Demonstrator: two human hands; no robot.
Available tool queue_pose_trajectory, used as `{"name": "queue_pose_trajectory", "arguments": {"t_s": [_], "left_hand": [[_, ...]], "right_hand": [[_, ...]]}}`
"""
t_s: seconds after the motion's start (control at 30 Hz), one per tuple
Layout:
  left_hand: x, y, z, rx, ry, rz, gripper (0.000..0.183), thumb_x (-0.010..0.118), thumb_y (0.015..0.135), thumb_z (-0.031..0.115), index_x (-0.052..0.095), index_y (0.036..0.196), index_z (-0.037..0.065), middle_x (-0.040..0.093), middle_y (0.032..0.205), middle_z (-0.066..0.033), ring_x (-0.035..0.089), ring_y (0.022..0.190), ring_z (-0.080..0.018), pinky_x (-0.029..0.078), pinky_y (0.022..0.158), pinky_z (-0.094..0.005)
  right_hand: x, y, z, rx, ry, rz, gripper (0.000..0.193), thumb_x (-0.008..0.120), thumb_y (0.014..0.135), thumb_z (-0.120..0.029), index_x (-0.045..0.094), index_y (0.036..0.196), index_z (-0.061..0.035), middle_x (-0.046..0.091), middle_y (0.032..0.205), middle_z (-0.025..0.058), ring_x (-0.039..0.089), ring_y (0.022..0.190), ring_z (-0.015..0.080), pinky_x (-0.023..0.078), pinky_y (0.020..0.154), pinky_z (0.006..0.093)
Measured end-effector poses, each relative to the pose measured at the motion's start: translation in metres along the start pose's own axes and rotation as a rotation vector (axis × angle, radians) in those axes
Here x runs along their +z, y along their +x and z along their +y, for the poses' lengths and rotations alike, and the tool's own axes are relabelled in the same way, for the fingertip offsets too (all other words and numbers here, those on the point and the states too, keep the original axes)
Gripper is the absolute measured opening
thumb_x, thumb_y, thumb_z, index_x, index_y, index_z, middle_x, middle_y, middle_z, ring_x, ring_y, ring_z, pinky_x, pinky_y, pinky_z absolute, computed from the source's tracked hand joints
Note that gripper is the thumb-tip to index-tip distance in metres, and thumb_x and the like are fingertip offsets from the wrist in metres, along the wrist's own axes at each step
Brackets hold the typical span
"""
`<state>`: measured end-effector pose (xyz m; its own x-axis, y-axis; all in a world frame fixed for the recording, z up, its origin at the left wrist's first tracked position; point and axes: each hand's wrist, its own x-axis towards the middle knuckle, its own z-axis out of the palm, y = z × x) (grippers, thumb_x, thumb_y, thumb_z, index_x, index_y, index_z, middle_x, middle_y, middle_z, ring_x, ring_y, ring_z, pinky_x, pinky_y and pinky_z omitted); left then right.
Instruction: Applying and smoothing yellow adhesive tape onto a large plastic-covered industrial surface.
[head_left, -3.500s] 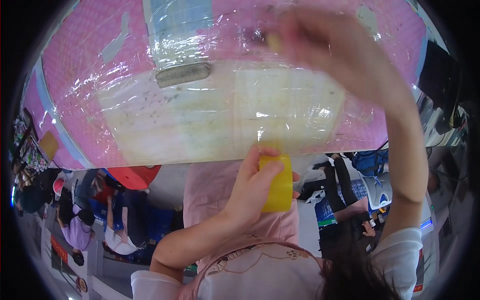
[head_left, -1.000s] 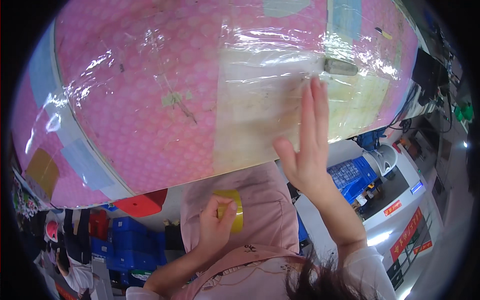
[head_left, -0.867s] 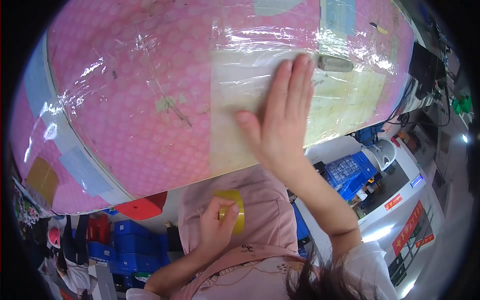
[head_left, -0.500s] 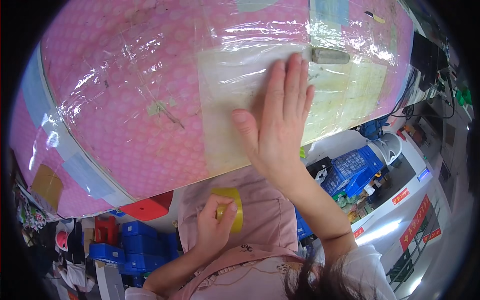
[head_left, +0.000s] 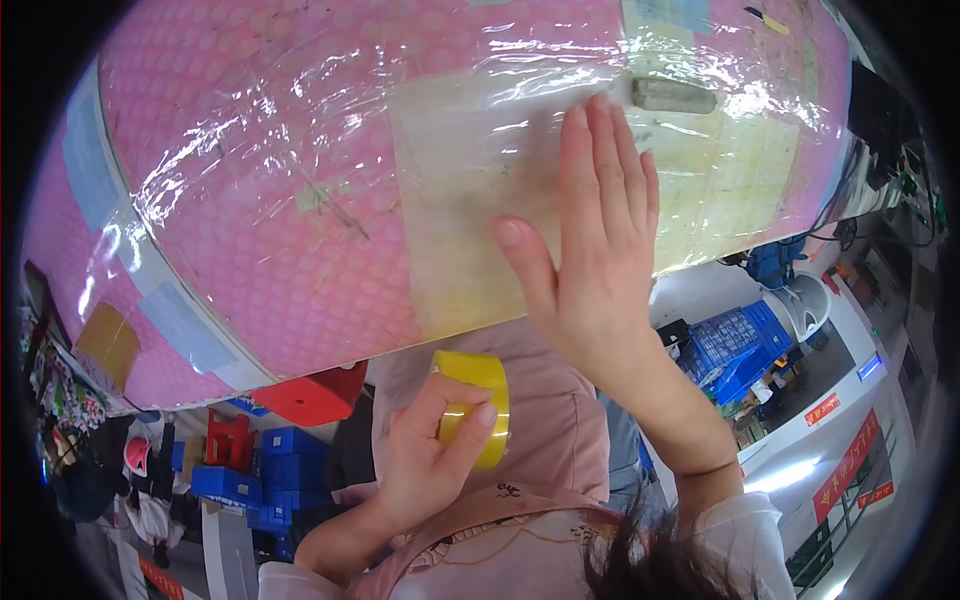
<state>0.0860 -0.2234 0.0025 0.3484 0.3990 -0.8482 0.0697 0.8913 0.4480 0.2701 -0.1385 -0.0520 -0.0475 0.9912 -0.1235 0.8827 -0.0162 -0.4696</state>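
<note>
My left hand [head_left: 435, 435] grips a roll of yellow tape [head_left: 490, 405] in front of my pink apron [head_left: 550, 400], just below the table's near edge. The fingers go through the roll's middle and the thumb presses from outside. My right hand [head_left: 600, 240] lies over a pale, clear-covered patch [head_left: 460, 200] on the pink table [head_left: 270, 270]. Its fingers are stretched out, pointing away from me, with the thumb spread to the left. A small grey block [head_left: 674, 96] rests just beyond the right fingertips.
Near the table's left end stands a brown tape roll [head_left: 107, 345]. A red stool [head_left: 315, 395] is under the near edge. Blue crates [head_left: 290, 470] are stacked low on the left, and another blue crate [head_left: 735, 345] sits on the right. Dark cables [head_left: 825, 205] hang by the right end.
My right hand appears shifted slightly right, still flat and stretched out. My left hand has brought the yellow tape roll a little higher and to the right. The whole view has also shifted slightly.
</note>
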Motion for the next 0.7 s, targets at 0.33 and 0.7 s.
{"name": "queue_pose_trajectory", "arguments": {"t_s": [0.33,0.7], "left_hand": [[0.002,0.008,0.022,-0.036,-0.048,0.019,0.015,0.052,0.098,0.016,0.046,0.107,0.005,0.059,0.094,-0.0096,0.067,0.077,-0.0178,0.059,0.066,-0.0327],[0.030,0.014,0.023,0.116,0.198,0.087,0.019,0.060,0.092,0.017,0.054,0.103,0.002,0.067,0.085,-0.0129,0.069,0.078,-0.0254,0.051,0.065,-0.0309]], "right_hand": [[-0.020,-0.008,-0.012,-0.187,0.202,-0.115,0.037,0.061,0.089,-0.019,0.059,0.119,0.0031,0.057,0.120,0.0256,0.050,0.123,0.0395,0.036,0.102,0.0509],[-0.052,-0.015,0.004,-0.008,0.729,-0.708,0.031,0.075,0.072,-0.018,0.064,0.099,-0.0070,0.058,0.094,0.0081,0.059,0.087,0.0278,0.050,0.072,0.0379]]}}
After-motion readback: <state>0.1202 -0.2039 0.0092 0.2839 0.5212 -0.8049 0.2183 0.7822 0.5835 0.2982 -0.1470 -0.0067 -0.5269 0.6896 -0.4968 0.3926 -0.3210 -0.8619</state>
